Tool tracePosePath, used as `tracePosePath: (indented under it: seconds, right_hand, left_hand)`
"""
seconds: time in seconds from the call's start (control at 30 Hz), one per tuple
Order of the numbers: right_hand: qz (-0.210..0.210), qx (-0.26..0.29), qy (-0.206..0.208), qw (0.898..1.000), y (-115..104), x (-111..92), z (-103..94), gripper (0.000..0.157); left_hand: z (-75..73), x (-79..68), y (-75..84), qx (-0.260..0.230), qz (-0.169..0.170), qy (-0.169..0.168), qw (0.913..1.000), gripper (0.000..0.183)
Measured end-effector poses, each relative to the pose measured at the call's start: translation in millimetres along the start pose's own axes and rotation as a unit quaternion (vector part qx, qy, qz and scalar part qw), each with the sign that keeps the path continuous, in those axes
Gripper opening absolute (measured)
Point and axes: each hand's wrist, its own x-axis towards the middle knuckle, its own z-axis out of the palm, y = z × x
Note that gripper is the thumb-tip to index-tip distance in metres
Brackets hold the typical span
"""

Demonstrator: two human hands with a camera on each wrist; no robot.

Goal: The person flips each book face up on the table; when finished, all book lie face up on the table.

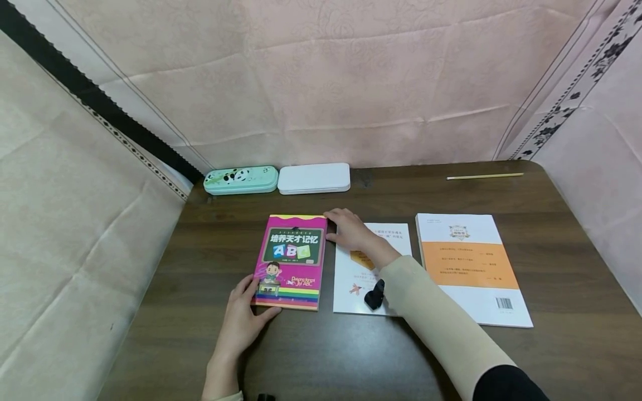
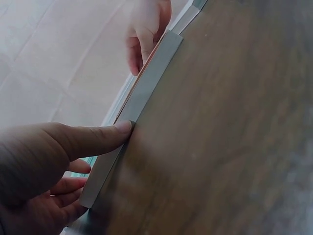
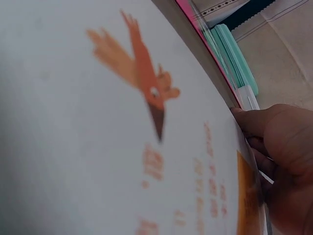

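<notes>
A pink book (image 1: 293, 267) with a green board panel and a rainbow band lies on the wooden table. My left hand (image 1: 242, 320) holds its lower left corner, fingers along the left edge. In the left wrist view, the thumb of that left hand (image 2: 54, 161) presses on the book's edge (image 2: 151, 78). At the upper right corner, my right hand (image 1: 356, 234) grips with fingers at the top and thumb on the right edge. Beneath the right forearm lies a white booklet (image 1: 351, 284), partly covered by it. The right wrist view shows the right hand (image 3: 288, 156) beyond this booklet (image 3: 98, 122).
To the right lies a white book with an orange band (image 1: 466, 264). A green panda case (image 1: 241, 181) and a white case (image 1: 314, 179) stand along the table's back edge. A thin pencil-like stick (image 1: 485, 176) lies at the back right. Pale cloth (image 1: 326, 89) hangs behind.
</notes>
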Motion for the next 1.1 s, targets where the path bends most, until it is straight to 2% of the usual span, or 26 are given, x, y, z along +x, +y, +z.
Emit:
tracePosePath:
  seconds: [0.23, 0.47, 0.57, 0.7, 0.83, 1.1]
  right_hand:
    - [0.015, 0.065, 0.011, 0.998, 5, -8, -9.1, 0.064]
    - [0.016, 0.078, 0.035, 0.996, 13, -20, -15.2, 0.063]
    - [0.015, 0.079, 0.040, 0.996, 16, -26, -18.3, 0.063]
    - [0.027, 0.079, 0.042, 0.996, 19, -34, -22.9, 0.062]
    - [0.041, 0.082, 0.048, 0.995, 21, -41, -28.3, 0.062]
    - [0.047, 0.067, 0.066, 0.994, 24, -54, -41.4, 0.063]
  left_hand:
    - [0.7, -0.5, 0.5, -0.008, 0.001, 0.013, 0.9999, 0.093]
    - [2.6, -0.1, 6.8, -0.014, -0.009, 0.037, 0.9992, 0.092]
    - [3.1, 0.3, 9.3, -0.018, 0.009, 0.053, 0.9984, 0.089]
    - [4.0, 1.6, 14.3, -0.029, 0.053, 0.068, 0.9958, 0.083]
    - [7.2, 3.5, 20.6, -0.038, 0.077, 0.067, 0.9941, 0.078]
    - [18.4, 8.1, 37.0, -0.040, 0.075, 0.028, 0.9959, 0.081]
